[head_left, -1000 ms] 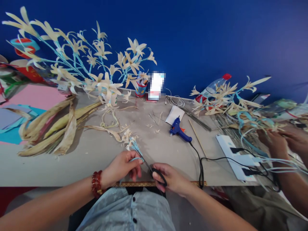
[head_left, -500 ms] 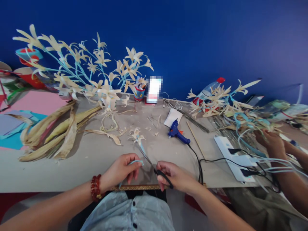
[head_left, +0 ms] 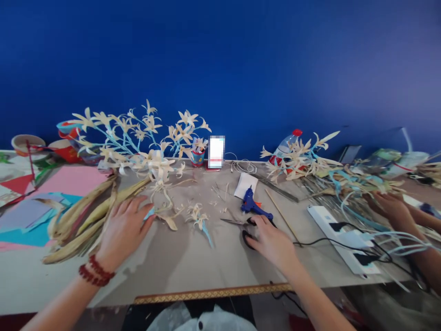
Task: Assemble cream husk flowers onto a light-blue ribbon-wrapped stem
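Observation:
My left hand (head_left: 126, 230) is over the dried corn husks (head_left: 96, 211) on the left, a small piece of light blue strip (head_left: 149, 214) pinched between thumb and forefinger. On the right, my right hand (head_left: 274, 241) rests on the black handles of the scissors (head_left: 248, 224), which lie on the table with blades pointing left. The fingers are bent around the handles. Between my hands a small husk flower (head_left: 199, 218) with a light blue stem lies on the table. Just behind the scissors is a blue glue gun (head_left: 253, 202).
Husk flower branches (head_left: 138, 133) stand at the back left, near a cup of pens (head_left: 198, 157) and a phone (head_left: 216, 154). A white power strip (head_left: 341, 239) with cables lies at right, beside another person's hands (head_left: 392, 207). Coloured paper (head_left: 72, 179) lies far left.
My left hand has moved left and forward to the husks with the blue strip. My right hand has moved right and lowered the scissors beside the glue gun. The view has tilted up.

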Demonstrator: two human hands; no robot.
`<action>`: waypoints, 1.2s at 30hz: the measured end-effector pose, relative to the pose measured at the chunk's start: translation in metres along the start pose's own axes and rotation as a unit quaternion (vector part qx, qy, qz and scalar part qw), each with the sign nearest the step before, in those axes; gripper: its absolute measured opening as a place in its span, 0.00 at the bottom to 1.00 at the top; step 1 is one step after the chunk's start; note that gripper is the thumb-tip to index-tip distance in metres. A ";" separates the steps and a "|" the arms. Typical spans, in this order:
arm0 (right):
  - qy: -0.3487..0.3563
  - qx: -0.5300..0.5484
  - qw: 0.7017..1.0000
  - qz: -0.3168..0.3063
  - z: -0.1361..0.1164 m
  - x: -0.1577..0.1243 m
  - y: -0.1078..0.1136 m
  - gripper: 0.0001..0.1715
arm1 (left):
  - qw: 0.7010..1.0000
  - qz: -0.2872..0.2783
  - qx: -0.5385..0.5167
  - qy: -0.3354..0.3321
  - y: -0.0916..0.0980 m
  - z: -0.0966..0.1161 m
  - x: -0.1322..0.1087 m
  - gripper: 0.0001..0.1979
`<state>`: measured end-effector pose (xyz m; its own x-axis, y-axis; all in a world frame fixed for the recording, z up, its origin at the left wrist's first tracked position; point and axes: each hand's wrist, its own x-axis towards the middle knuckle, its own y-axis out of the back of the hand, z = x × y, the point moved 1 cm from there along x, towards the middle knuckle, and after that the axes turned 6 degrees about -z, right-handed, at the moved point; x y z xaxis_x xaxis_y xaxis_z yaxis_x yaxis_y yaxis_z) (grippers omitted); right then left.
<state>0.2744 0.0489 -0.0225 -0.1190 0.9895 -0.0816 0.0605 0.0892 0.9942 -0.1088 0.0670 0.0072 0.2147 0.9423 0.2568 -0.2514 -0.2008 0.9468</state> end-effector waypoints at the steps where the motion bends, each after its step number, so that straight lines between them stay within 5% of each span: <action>1: 0.000 0.007 1.000 0.000 -0.001 0.002 0.003 0.21 | 1.000 0.001 -0.021 -0.012 -0.002 0.004 -0.003 0.12; 3: 0.004 0.027 1.000 0.007 -0.005 0.004 0.010 0.20 | 0.992 -0.016 -0.118 -0.048 -0.008 0.020 -0.009 0.11; 6: 0.044 0.085 0.995 0.005 -0.025 -0.001 0.015 0.12 | 0.955 -0.131 -0.259 -0.067 -0.024 0.053 -0.017 0.11; 8: 0.086 0.136 0.987 -0.028 -0.047 -0.007 0.012 0.12 | 0.935 -0.158 -0.311 -0.064 -0.034 0.072 -0.018 0.10; 13: 0.084 0.172 0.980 -0.060 -0.092 -0.017 -0.011 0.07 | 0.918 -0.182 -0.344 -0.076 -0.050 0.093 -0.016 0.09; 19: 0.040 0.257 0.965 0.036 -0.099 -0.022 -0.026 0.05 | 0.902 -0.170 -0.394 -0.051 -0.056 0.102 -0.015 0.08; 21: 0.050 0.290 0.951 0.090 -0.099 -0.028 -0.026 0.06 | 0.862 -0.165 -0.479 -0.024 -0.058 0.108 -0.015 0.08; 26: 0.070 0.354 0.916 0.173 -0.106 -0.044 -0.020 0.08 | 0.668 -0.205 -0.709 0.096 -0.068 0.129 -0.020 0.05; 28: 0.077 0.385 0.902 0.179 -0.108 -0.047 -0.019 0.08 | 0.615 -0.196 -0.753 0.126 -0.072 0.133 -0.024 0.05; 32: 0.090 0.419 0.885 0.181 -0.110 -0.049 -0.024 0.09 | 0.583 -0.171 -0.783 0.132 -0.072 0.137 -0.025 0.06; 36: 0.120 0.421 0.880 0.184 -0.107 -0.047 -0.024 0.07 | 0.609 -0.165 -0.768 0.109 -0.062 0.136 -0.016 0.08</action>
<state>0.1728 -0.0122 -0.0345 -0.1372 0.9253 0.3537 0.8402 -0.0804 0.5363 0.0316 0.0276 -0.0295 0.4037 0.9106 -0.0889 -0.8507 0.3378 -0.4028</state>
